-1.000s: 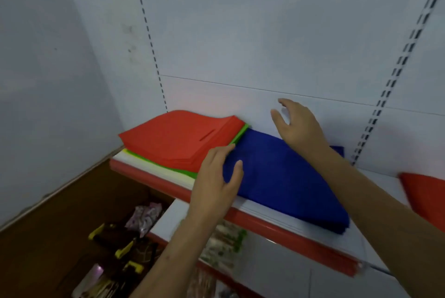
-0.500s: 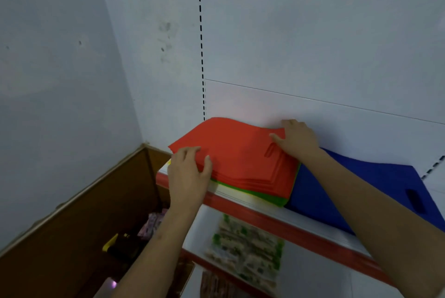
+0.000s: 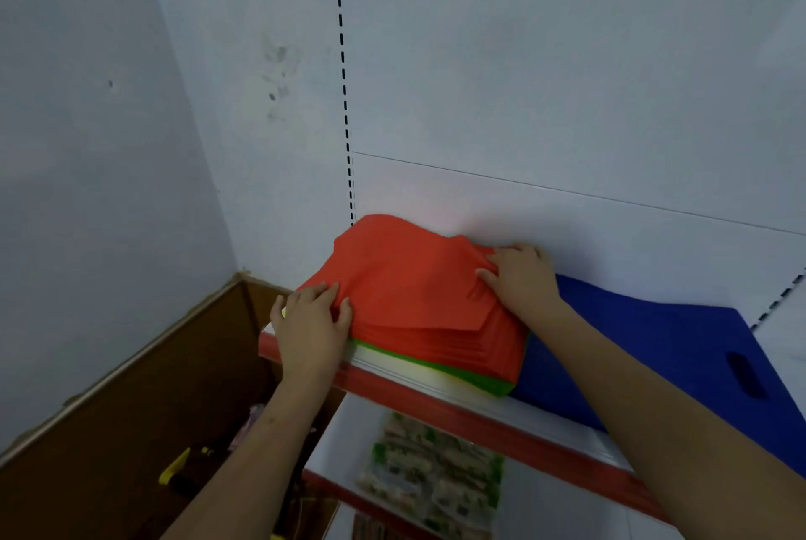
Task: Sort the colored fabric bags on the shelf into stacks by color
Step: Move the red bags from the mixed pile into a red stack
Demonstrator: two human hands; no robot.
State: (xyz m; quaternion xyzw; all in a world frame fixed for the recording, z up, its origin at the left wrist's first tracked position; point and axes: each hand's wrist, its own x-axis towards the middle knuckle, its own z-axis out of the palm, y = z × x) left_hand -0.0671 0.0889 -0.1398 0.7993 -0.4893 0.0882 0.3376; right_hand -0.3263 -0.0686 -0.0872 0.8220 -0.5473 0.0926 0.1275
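Note:
A stack of red fabric bags [image 3: 410, 291] lies on the white shelf [image 3: 471, 406] with a red front edge, on top of green bags [image 3: 462, 376] and pale ones. My left hand [image 3: 312, 325] grips the stack's near left corner, thumb on top. My right hand [image 3: 521, 277] pinches the top red bags at the far right edge, bunching the cloth. To the right lies a flat stack of blue bags [image 3: 645, 347] with a handle slot.
The white back wall [image 3: 567, 103] rises straight behind the bags. A lower shelf holds packets with green print [image 3: 432, 474]. At lower left is a brown wooden box [image 3: 131, 430] with yellow-handled items inside.
Both hands moved left from the blue stack to the red stack. The left hand took its near corner, the right hand closed on its far edge, and the top red bags now lift and wrinkle.

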